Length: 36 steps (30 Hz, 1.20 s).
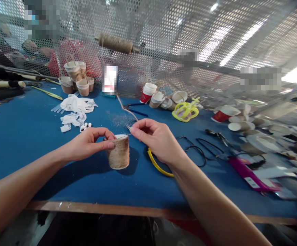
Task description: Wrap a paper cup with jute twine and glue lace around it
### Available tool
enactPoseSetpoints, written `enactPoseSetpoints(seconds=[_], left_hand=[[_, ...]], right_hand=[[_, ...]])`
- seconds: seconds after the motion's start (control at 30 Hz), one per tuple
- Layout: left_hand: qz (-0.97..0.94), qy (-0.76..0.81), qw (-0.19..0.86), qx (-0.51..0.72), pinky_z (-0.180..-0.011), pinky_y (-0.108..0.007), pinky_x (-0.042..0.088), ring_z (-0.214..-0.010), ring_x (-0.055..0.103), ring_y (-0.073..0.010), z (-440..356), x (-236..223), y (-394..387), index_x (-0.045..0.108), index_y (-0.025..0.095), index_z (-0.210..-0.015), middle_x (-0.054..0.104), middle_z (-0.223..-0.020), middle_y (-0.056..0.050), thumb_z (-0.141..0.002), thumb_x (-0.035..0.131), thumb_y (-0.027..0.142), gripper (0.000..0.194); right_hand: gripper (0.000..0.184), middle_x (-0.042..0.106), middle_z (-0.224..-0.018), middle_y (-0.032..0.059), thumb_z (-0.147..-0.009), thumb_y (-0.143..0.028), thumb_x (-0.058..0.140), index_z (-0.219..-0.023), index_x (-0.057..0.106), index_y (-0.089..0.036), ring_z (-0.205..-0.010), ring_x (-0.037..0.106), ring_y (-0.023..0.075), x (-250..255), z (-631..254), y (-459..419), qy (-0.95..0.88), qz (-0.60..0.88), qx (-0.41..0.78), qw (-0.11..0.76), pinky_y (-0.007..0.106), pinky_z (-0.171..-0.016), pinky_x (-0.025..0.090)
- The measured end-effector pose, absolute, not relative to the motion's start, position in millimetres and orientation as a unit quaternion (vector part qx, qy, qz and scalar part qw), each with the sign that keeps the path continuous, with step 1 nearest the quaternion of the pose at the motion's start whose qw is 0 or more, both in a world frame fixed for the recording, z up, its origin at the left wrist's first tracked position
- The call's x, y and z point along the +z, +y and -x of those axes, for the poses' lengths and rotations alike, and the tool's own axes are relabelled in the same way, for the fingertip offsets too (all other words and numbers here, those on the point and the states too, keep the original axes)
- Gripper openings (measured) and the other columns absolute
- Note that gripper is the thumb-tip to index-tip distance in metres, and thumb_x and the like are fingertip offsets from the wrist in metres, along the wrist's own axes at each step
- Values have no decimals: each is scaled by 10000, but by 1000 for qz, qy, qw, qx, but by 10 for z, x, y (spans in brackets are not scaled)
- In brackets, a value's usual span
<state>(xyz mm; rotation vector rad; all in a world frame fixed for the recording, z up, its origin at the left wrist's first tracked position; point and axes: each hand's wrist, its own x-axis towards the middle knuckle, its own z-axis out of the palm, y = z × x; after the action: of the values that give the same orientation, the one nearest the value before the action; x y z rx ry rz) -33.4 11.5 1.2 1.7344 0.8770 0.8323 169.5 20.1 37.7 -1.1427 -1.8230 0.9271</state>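
Note:
A paper cup (119, 154) wrapped in brown jute twine stands tilted just above or on the blue table; I cannot tell whether its base touches. My left hand (94, 141) grips its rim, thumb outside and fingers at the top edge. To the right of the rim, my right hand (155, 136) is closed in a pinch on a strand of jute twine (124, 108), which runs back from the fingers across the table. A small pointed tip shows by the pinching fingers, too small to name. The cup's far side is hidden.
Twine-wrapped cups (83, 87) are stacked at the back left, near white scraps (78, 103). A twine spool (115, 43) hangs on the mesh. Rightward lie a yellow crown-shaped piece (185, 111), pliers (217, 136), a purple box (251, 176) and a yellow curved tube (158, 166).

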Motion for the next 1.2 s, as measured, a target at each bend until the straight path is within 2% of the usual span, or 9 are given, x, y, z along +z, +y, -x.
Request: enactPoseSetpoints(seconds=[0.27,0.43,0.67,0.83,1.2], left_hand=[[-701,360,516,336,-747,-289,451,-845,574,-167,310,31,86,566,143,-744,637,-906,-60,-776,566,280,141],[-702,380,495,344,-737,-289,441,-849,569,-174,307,18,97,561,146,-750,634,-886,-59,-776,570,289,145],[-714,374,485,340,-752,-292,434,-845,559,-166,300,34,80,552,147,-745,619,-928,-64,-782,554,289,146],[-712,347,507,340,-800,-305,427,-895,553,-177,305,49,67,557,143,-761,605,-952,-72,-792,548,273,134],[-696,315,556,329,-859,-321,412,-946,547,-190,319,62,60,558,133,-759,592,-983,-72,-796,567,243,116]], right_hand=[[154,566,-665,-2,-744,-308,604,-671,561,-180,-620,498,108,331,-1778,-10,-703,467,339,416,235,-586,452],[151,568,-668,-3,-759,-290,592,-658,556,-182,-624,511,108,315,-1761,-76,-702,460,337,427,235,-602,463],[202,528,-615,-14,-752,-352,590,-666,565,-172,-558,447,97,214,-1802,7,-686,511,330,398,225,-519,410],[214,521,-620,-14,-758,-359,589,-673,561,-165,-556,432,94,187,-1801,21,-679,522,350,380,228,-517,390],[201,537,-663,-4,-753,-359,598,-691,544,-175,-593,457,107,108,-1781,43,-673,487,385,403,243,-561,412]])
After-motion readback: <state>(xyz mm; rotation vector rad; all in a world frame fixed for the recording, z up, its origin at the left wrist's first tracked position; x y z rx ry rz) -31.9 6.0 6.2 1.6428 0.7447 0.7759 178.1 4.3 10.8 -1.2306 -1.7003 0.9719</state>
